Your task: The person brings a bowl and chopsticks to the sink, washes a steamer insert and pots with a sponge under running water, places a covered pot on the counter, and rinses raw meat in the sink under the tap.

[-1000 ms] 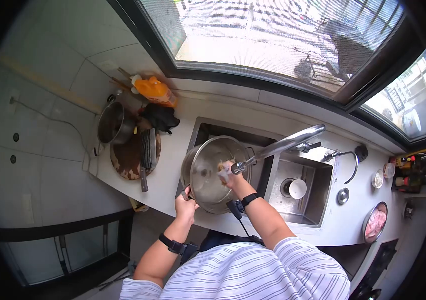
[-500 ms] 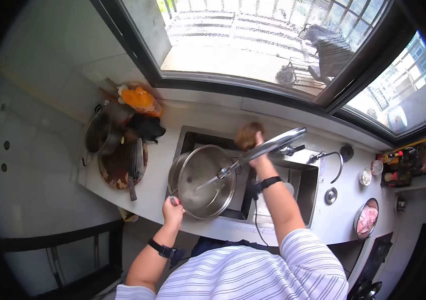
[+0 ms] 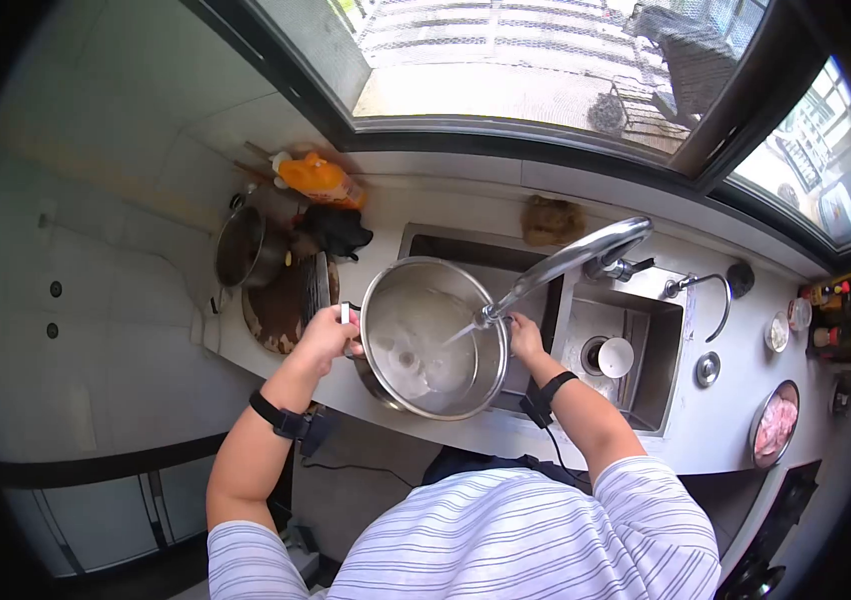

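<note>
A large steel pot (image 3: pixel 431 400) is over the left sink basin, with cloudy water (image 3: pixel 421 345) in it. My left hand (image 3: pixel 326 338) is closed around its left handle. On the opposite side my right hand (image 3: pixel 526 338) grips the pot where the other handle would be; that handle is mostly hidden. The chrome faucet (image 3: pixel 586 250) arches over the pot, and a stream runs from its spout into the water. Behind the sink lies a brown, fuzzy scrubber-like lump (image 3: pixel 553 220), apart from both hands.
The right basin (image 3: pixel 661 385) holds a small white bowl (image 3: pixel 615 357). Left of the sink are a cleaver (image 3: pixel 321 280) on a round chopping board (image 3: pixel 271 305), another pot (image 3: pixel 244 245) and an orange bottle (image 3: pixel 321 182). A bowl of pink meat (image 3: pixel 775 427) stands at the right.
My right hand has left the brown lump behind the sink and come down to the pot's right side. The pot holds more water now, and the view has shifted.
</note>
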`<state>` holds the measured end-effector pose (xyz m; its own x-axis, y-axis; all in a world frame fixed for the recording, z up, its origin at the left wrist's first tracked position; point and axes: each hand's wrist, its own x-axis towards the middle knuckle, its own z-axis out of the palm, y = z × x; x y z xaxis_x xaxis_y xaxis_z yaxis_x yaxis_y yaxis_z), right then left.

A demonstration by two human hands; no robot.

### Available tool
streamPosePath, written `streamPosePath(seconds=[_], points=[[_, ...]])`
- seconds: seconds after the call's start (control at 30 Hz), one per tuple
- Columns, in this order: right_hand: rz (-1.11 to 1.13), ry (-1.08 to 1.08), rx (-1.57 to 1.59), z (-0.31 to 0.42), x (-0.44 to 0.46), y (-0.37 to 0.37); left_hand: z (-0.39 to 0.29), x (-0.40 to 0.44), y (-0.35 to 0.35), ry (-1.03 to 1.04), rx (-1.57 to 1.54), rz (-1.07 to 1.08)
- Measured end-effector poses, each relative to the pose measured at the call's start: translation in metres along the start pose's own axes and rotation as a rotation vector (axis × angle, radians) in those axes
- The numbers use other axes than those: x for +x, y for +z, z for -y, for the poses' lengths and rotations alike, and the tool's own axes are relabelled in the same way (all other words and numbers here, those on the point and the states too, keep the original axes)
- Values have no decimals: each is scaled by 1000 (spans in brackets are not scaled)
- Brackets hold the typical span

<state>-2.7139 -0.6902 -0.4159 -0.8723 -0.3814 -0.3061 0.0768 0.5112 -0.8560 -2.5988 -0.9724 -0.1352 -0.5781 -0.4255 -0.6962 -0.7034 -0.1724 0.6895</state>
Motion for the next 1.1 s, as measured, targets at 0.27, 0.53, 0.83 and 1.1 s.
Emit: streamPosePath(seconds=[0.27, 0.53, 0.83, 1.1], points=[[458, 542, 212, 43, -48, 2, -48, 23, 15, 123, -139, 72], [827, 742, 209, 21, -71, 52, -81, 23, 50, 89, -113, 119], [955, 683, 296, 35, -81, 56, -96, 22, 63, 81, -81, 153], [840, 556, 92, 50, -66, 30, -101, -8, 51, 117, -145, 238]])
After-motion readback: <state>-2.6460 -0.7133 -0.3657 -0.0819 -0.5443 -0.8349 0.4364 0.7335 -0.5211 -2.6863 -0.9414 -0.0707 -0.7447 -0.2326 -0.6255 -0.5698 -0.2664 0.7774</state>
